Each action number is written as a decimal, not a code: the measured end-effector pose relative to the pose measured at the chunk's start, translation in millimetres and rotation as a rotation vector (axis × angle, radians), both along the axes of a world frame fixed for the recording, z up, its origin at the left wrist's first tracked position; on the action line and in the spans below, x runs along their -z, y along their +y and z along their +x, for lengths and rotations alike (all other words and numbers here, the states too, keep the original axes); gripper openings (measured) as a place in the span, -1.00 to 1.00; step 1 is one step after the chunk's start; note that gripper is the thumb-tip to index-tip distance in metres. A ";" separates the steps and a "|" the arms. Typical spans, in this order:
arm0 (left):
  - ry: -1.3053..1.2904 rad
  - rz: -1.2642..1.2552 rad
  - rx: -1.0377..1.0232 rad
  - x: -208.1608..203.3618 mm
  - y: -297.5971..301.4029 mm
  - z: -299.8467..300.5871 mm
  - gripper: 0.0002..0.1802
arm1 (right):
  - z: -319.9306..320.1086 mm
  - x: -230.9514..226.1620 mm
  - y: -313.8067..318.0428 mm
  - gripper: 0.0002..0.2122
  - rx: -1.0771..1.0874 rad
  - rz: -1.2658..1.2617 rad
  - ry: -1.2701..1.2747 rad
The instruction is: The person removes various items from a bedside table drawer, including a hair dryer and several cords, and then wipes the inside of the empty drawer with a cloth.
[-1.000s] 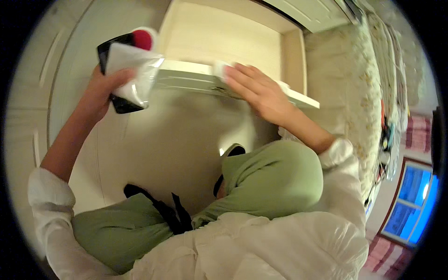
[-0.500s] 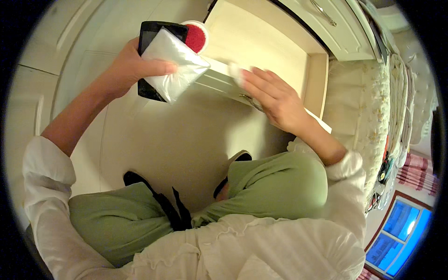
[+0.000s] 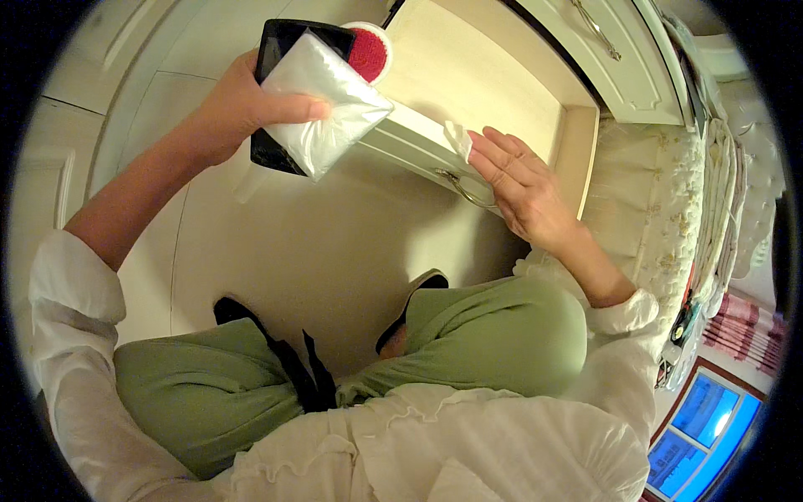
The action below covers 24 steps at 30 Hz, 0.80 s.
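My left hand (image 3: pixel 251 113) is closed round a stack of things, its thumb on top. In the stack are a flat black case or tray (image 3: pixel 272 156), a white plastic-wrapped packet (image 3: pixel 326 105) over it, and a round red pad with a white rim (image 3: pixel 368 55) sticking out beyond. In my right hand (image 3: pixel 523 180) a crumpled white tissue (image 3: pixel 457 140) is held at the fingertips, fingers nearly straight. It hovers by the top edge of the front of a pulled-out drawer (image 3: pixel 418 142), above the drawer's curved metal handle (image 3: pixel 465 189).
Pale cabinet fronts stand around, one with a metal handle (image 3: pixel 597 30) at the upper right. A bed with a cream quilted cover (image 3: pixel 640 201) is on the right. My bent knees in green trousers (image 3: pixel 493 335) are below the drawer, over the pale floor (image 3: pixel 335 243).
My right hand has moved right and slightly down along the drawer front with the tissue. The stack in my left hand has shifted slightly right and up.
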<state>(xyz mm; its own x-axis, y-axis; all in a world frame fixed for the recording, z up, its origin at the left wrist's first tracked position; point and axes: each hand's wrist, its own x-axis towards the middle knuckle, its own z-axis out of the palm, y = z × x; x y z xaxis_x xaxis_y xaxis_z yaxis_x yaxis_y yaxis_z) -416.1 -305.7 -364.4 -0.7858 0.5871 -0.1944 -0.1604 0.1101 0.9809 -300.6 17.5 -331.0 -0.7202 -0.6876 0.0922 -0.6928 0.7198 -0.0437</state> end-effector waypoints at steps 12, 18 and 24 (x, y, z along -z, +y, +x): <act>-0.017 0.020 0.009 1.9 -1.9 2.2 -0.50 | -4.9 4.7 -7.0 -0.44 -0.021 -0.030 0.002; 0.004 0.024 0.018 -3.8 -3.2 -2.2 -0.53 | -28.7 4.3 -44.3 -0.43 -0.054 -0.084 0.016; -0.113 0.100 -0.002 3.6 -8.2 0.4 -0.49 | 5.6 -3.7 7.7 -0.42 -0.010 -0.022 -0.072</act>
<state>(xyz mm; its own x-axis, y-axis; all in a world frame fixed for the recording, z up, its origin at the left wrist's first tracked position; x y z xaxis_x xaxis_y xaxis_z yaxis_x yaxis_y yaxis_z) -415.7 -313.9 -368.0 -0.7638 0.6061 -0.2220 -0.2702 0.0122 0.9627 -294.9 25.2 -327.3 -0.7185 -0.6933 0.0554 -0.6946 0.7111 -0.1091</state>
